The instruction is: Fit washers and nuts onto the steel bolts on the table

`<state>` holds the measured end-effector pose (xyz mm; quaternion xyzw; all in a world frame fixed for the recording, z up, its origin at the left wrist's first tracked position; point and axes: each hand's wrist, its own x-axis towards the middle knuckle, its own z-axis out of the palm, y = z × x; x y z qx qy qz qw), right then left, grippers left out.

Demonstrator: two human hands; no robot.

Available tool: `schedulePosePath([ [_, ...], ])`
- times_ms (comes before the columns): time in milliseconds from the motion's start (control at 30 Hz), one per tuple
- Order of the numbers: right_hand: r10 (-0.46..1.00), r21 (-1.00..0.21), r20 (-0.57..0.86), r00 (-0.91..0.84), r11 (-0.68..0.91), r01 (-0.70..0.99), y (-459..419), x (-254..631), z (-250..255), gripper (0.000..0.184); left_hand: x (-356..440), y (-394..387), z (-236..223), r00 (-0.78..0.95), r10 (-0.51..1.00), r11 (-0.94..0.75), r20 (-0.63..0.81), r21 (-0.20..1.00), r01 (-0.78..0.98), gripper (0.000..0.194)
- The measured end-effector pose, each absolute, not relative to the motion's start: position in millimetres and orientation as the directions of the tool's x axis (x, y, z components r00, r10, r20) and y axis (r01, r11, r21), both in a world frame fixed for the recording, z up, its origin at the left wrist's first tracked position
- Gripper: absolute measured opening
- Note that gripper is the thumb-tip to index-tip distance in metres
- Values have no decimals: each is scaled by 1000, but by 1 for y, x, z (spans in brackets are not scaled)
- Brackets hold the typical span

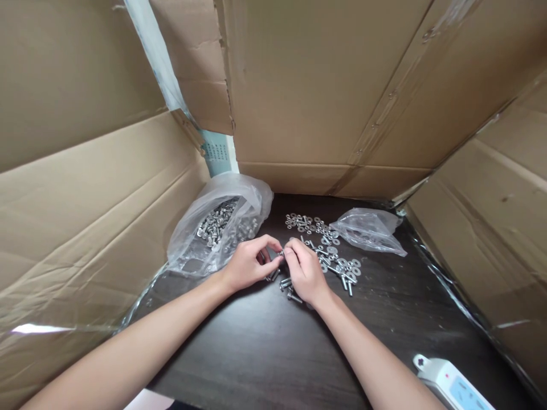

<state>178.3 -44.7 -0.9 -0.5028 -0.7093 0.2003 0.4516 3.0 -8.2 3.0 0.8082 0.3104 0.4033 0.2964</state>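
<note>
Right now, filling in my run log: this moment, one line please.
left hand: pinching small metal part | right hand: pinching it too | washers: scattered on table | plastic bag: metal pieces inside

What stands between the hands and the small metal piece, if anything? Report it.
Nothing visible: the left hand and right hand meet at the small metal piece. Loose bolts lie beside the right hand, not between.

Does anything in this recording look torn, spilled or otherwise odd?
The cardboard panel at the back left has a ragged, torn-looking edge. Loose washers and bolts also lie scattered on the dark table, outside the plastic bags; whether they spilled or were laid out, I cannot tell.
</note>
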Motion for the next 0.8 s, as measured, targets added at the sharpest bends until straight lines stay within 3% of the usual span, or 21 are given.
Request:
schedulePosePath([
  [400, 901, -747, 433, -35, 380, 545, -44, 177, -2, 40, 3, -8, 2, 483, 755, -605, 443, 754, 256, 17],
  [800, 899, -733, 429, -86, 402, 549, -46, 178, 0, 27, 3, -10, 1, 492, 766, -585, 413, 766, 267, 17],
])
